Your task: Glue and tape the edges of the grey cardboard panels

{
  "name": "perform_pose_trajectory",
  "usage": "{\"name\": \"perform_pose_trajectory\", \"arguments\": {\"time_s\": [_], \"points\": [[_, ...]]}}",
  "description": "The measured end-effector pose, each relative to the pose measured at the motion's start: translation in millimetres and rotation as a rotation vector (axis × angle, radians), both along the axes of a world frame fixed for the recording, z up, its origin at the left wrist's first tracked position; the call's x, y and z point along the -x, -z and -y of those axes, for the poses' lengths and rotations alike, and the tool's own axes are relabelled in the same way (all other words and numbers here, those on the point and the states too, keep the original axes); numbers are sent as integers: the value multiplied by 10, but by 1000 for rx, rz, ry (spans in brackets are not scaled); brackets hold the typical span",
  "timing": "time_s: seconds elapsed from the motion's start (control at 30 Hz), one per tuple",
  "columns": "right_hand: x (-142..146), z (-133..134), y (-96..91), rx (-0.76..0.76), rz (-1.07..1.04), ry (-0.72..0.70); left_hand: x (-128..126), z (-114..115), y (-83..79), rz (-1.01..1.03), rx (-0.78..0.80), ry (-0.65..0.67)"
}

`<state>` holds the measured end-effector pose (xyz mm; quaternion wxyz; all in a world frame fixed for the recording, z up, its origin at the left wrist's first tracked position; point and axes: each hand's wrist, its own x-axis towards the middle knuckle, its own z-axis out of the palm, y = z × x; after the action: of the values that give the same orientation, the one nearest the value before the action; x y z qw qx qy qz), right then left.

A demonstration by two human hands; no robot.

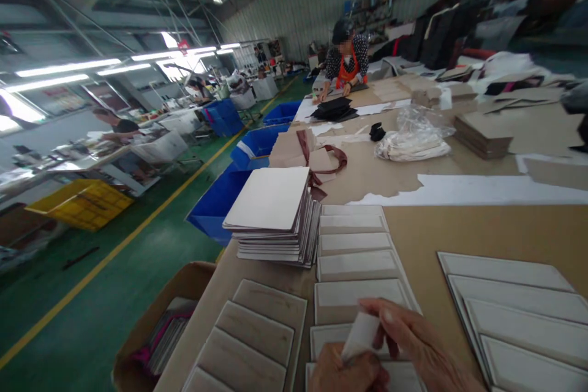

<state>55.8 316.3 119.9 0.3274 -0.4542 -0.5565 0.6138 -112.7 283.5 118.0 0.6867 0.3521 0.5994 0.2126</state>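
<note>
Low in the head view, my left hand is closed around a small white strip that looks like paper or tape. My right hand pinches the strip's upper right side between thumb and fingers. Beneath both hands runs a row of overlapping white rectangular panels with dark edges. To the left lie overlapping brownish panels. More white panels fan out on the right. Behind the left group stands a thick stack of white-topped boards.
Blue bins line the table's left edge, and a cardboard box stands on the floor there. Farther along the table are a plastic bag, brown straps and stacked boards. Another person works at the far end.
</note>
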Motion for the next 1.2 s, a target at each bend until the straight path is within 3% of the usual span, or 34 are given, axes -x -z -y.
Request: {"name": "perform_pose_trajectory", "arguments": {"time_s": [0.07, 0.23, 0.57, 0.7, 0.83, 1.0, 1.13, 1.2], "points": [[150, 277, -142, 70, -25, -16, 76, 173, -87, 86, 34, -63], [650, 748, -380, 120, -2, 217, 518, 596, -444, 223, 83, -175], [1610, 1464, -754, 8, 37, 140, 1451, 1479, -765, 274, 68, -247], [1890, 1705, -883, -24, 52, 79, 1677, 1775, -838, 241, 55, -160], [2069, 1843, -957, -110, 82, -29, 1788, 1991, -794, 127, 27, -62], [2122, 1865, -788, 36, -12, 169, 1903, 2158, -611, 44, 20, -101], [2020, 1791, -574, 190, -28, 247, 2031, 2360, -420, -68, -6, -80], [1925, 1720, -516, 270, -32, 351, 2101, 2470, -328, -101, 3, -84]]}}
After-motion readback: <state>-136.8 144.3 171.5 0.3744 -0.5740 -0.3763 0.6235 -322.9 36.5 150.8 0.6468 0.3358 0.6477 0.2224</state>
